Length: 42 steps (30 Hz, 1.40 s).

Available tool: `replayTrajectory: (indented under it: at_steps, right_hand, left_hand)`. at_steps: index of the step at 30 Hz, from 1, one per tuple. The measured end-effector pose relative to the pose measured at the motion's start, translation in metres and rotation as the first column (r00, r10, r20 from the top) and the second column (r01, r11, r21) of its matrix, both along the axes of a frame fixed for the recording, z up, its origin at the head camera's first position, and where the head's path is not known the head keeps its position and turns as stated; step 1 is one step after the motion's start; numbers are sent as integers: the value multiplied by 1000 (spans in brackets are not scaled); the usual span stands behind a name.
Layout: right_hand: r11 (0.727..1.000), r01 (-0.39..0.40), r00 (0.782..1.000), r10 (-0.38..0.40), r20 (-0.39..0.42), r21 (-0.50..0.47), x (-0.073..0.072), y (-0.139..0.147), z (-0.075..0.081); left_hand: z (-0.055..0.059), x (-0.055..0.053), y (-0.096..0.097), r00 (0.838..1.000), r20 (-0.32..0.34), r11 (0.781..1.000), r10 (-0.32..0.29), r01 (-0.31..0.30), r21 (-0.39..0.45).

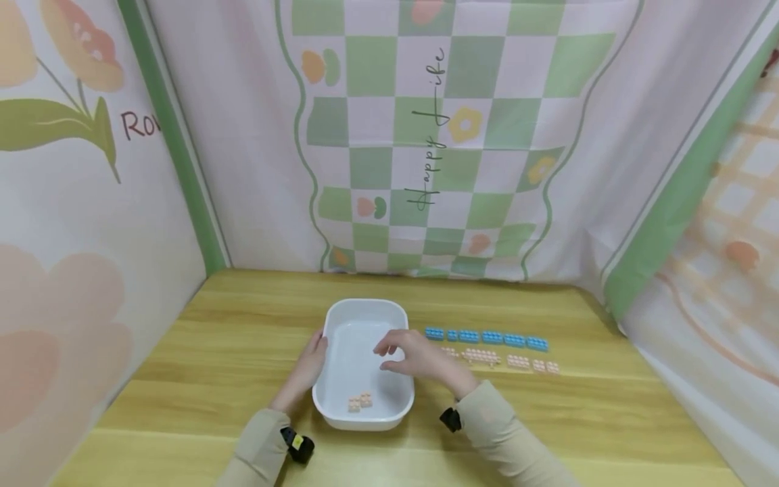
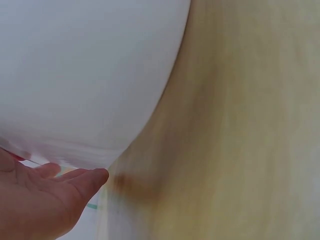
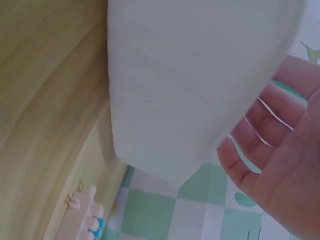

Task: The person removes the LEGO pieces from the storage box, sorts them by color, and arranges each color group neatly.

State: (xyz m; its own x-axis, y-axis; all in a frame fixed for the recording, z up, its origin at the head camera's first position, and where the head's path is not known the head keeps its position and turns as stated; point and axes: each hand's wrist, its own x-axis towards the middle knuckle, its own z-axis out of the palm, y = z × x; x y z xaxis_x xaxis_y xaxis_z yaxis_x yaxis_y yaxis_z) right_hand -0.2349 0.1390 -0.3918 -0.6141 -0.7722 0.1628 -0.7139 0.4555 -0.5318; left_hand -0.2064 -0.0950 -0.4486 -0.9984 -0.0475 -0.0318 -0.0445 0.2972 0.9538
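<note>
A white rectangular tub [image 1: 365,425] stands on the table, and two small peach toy bricks [image 1: 360,402] lie inside near its front end. My left hand [image 1: 312,363] rests against the tub's left side, its fingers fairly straight along the outer wall [image 2: 90,75]. Over the tub's right rim hovers my right hand [image 1: 416,353], fingers loosely bent and parted from the thumb. Nothing shows between those fingers, and the palm faces the tub in the right wrist view.
Right of the tub, a row of blue toy bricks [image 1: 491,337] runs across the wooden table [image 1: 584,419]. In front of it lies a row of pink bricks [image 1: 518,362], partly hidden by my right hand. Patterned cloth [image 1: 450,162] hangs behind the table.
</note>
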Motion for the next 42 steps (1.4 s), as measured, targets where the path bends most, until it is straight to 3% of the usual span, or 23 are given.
replayTrajectory:
  at_steps: [12, 22, 31, 42]
  right_hand:
    - [990, -51, 999, 52, -8, 132, 10, -17, -8]
    - [958, 19, 1000, -25, 17, 284, 16, -27, -17]
    - [958, 5, 1000, -5, 3, 286, 17, -29, -27]
    - [949, 37, 999, -31, -22, 314, 19, -34, -25]
  left_hand:
    - [0, -3, 3, 1000, 3, 1000, -10, 10, -9]
    - [-3, -4, 6, 1000, -6, 1000, -15, 15, -5]
    - [-1, -1, 6, 1000, -1, 1000, -19, 19, 15]
    - [-2, -1, 0, 1000, -11, 1000, -6, 6, -2]
